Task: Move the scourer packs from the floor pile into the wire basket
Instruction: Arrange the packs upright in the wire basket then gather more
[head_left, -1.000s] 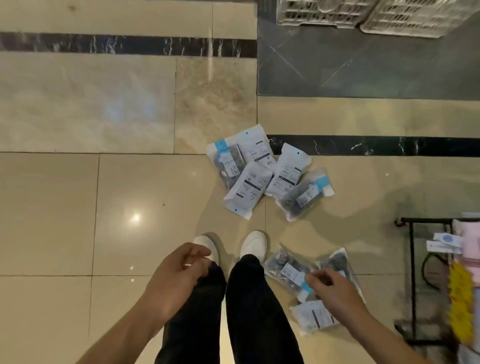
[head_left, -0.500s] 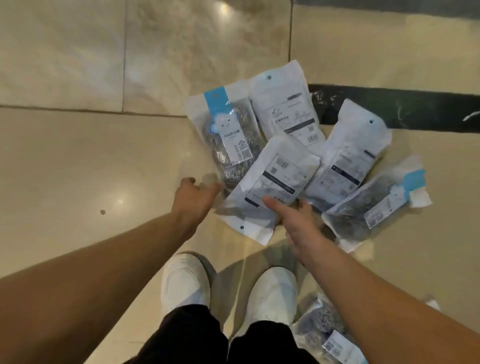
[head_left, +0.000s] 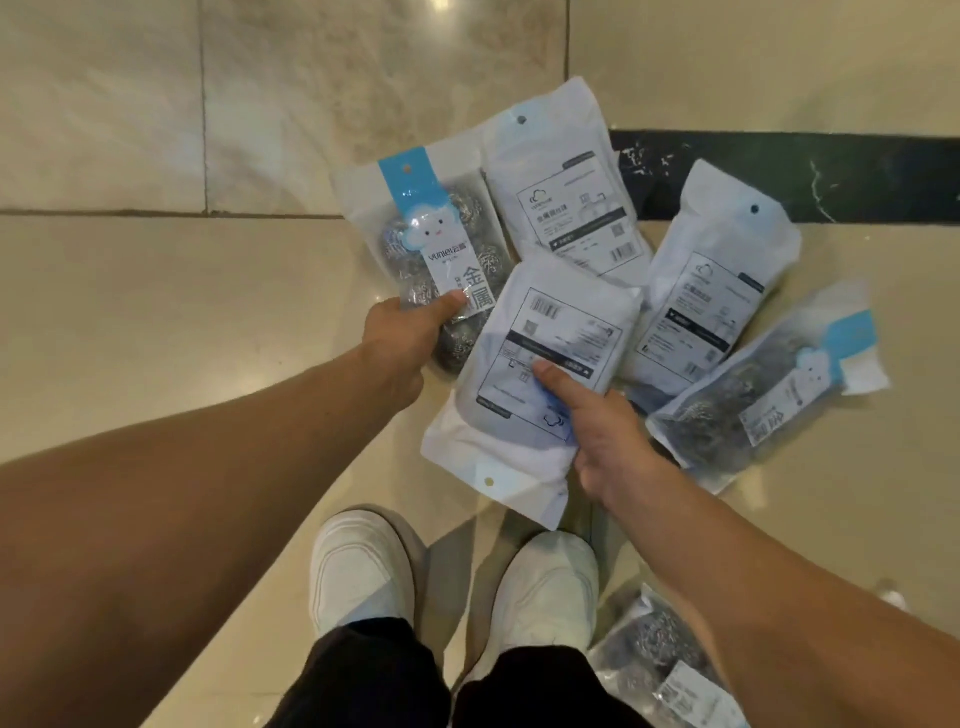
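Observation:
Several scourer packs lie fanned out on the tiled floor ahead of my feet. My left hand grips the lower end of a face-up pack with a blue header, steel scourers showing through it. My right hand holds a white back-side-up pack by its right edge, thumb on top. Three more packs rest beyond: a white one, another white one and a blue-tagged one at the right. No wire basket is in view.
My white shoes stand just below the pile. Another scourer pack lies by my right foot. A dark marble strip crosses the beige floor at upper right.
I bent closer to the pile. Both hands went from reaching to closing on packs: the left on the blue-header pack, the right on the white pack.

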